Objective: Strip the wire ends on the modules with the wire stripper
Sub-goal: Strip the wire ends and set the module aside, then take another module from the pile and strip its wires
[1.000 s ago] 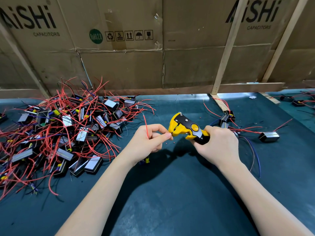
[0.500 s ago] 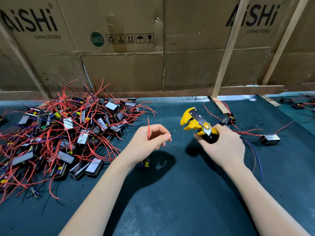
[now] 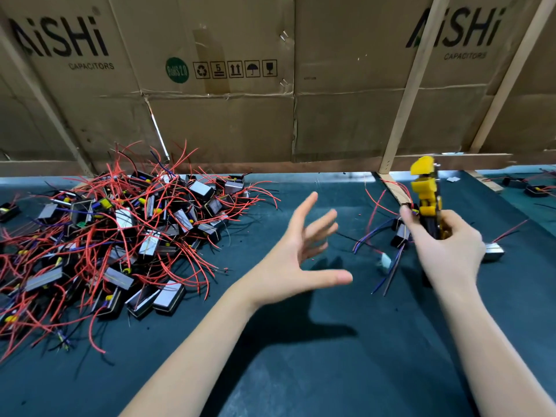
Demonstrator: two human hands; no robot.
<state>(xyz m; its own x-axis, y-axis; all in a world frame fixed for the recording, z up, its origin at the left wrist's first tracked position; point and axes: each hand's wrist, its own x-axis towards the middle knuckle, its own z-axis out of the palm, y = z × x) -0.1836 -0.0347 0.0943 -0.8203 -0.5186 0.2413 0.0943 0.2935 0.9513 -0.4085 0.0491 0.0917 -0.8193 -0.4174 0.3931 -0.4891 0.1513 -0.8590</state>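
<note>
My left hand [image 3: 304, 260] hovers over the middle of the dark green mat [image 3: 301, 356] with its fingers spread and holds nothing. A blurred module [image 3: 386, 261] with blue and dark wires is just right of it, in front of my right hand. My right hand [image 3: 445, 251] grips the handle of the yellow and black wire stripper [image 3: 425, 191], whose jaws point up. A large pile of modules [image 3: 120, 236] with red wires covers the left of the mat. A few other modules [image 3: 400, 233] lie behind my right hand.
Cardboard boxes [image 3: 225, 115] and wooden slats [image 3: 412, 85] wall off the back of the mat. A silver module [image 3: 493, 251] lies right of my right hand. More modules [image 3: 535, 189] sit at the far right.
My left hand let go of the red-wired module and opened wide. The module has moved to the right. My right hand swung the stripper right and turned its jaws upward.
</note>
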